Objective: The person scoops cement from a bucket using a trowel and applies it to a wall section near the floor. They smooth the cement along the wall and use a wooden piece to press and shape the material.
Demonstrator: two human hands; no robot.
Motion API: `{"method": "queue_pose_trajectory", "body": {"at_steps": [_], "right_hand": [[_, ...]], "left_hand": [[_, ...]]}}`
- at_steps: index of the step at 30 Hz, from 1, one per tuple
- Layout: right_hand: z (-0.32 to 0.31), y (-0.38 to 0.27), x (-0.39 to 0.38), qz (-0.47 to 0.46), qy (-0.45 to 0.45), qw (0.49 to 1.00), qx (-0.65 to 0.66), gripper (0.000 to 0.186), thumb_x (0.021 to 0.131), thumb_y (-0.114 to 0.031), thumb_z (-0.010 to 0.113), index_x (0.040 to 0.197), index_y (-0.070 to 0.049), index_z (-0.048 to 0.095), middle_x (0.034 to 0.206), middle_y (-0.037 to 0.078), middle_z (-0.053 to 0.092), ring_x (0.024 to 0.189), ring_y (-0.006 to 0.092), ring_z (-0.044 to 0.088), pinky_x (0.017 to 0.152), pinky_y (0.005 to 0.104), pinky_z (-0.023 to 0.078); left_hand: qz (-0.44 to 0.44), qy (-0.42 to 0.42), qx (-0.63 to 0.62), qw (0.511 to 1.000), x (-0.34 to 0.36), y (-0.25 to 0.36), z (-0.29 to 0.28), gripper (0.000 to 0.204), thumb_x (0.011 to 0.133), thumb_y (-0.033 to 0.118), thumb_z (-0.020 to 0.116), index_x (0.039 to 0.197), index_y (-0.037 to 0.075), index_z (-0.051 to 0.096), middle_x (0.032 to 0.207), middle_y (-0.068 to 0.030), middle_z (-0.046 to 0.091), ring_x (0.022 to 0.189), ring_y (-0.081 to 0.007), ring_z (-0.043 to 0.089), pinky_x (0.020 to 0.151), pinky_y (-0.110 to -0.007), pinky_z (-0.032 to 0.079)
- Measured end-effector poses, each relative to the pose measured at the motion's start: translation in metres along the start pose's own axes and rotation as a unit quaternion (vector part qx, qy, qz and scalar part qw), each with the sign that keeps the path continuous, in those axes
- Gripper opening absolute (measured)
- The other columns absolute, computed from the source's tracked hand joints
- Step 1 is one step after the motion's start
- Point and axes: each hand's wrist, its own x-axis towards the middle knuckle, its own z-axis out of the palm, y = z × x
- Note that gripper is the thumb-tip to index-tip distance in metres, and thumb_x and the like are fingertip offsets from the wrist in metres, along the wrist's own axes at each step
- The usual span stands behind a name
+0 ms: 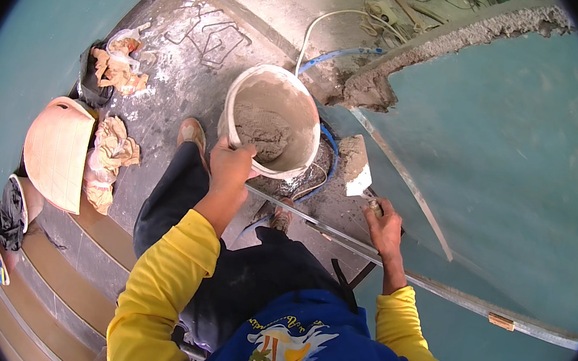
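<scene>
From the head view, clutter rings the worker: on the left, crumpled brown paper (pixel 115 141) lies beside a big pale pink curved thing (pixel 58 153), with brown-topped steps (pixel 72 270) below them. Further up, bent metal rods (pixel 213 35) lie on the dusty, splattered grey floor (pixel 173 77). A white cable (pixel 342 12) and a blue hose (pixel 337 56) trail past the bucket (pixel 305 129), close to a ragged, broken wall edge (pixel 376 87). A long metal bar (pixel 433 281) crosses in front of the worker, from near the bucket out to the far right, passing close to the right wrist. The bucket itself is in the middle, ahead of the worker's body and over the feet; I can't tell whether anything holds it up from below. It's round and whitish, its inside smeared with dried grey, and a lumpy grey mortar (pixel 266 132) sits at the bottom. The left hand (pixel 230 167) grips its near rim, thumb over the edge. The right hand (pixel 385 229) is closed around the handle of a trowel (pixel 358 179), held apart from the bucket, its flat blade part brownish grey, part bright white.
</scene>
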Motion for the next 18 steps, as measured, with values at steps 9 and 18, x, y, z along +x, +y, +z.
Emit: {"method": "queue_pose_trajectory", "body": {"at_steps": [9,18], "right_hand": [[0.007,0.005,0.046,-0.082,0.018,0.996,-0.044,0.045,0.095,-0.031,0.075,0.127,-0.001,0.066,0.104,0.029,0.075,0.1,0.0488,0.072,0.091,0.0526,0.057],[-0.018,-0.071,0.052,-0.102,-0.314,0.941,0.07,0.04,0.095,-0.018,0.079,0.128,0.001,0.068,0.095,0.015,0.077,0.074,0.024,0.075,0.073,0.0386,0.06]], "left_hand": [[0.022,0.013,-0.124,0.992,0.006,0.045,-0.023,0.048,0.09,-0.001,0.066,0.136,0.009,0.052,0.114,-0.011,0.065,0.098,-0.0298,0.074,0.082,-0.045,0.069],[0.128,0.112,-0.189,0.967,0.013,0.078,-0.064,0.045,0.089,-0.002,0.067,0.132,-0.003,0.053,0.12,-0.0191,0.065,0.1,-0.035,0.074,0.08,-0.044,0.07]]}}
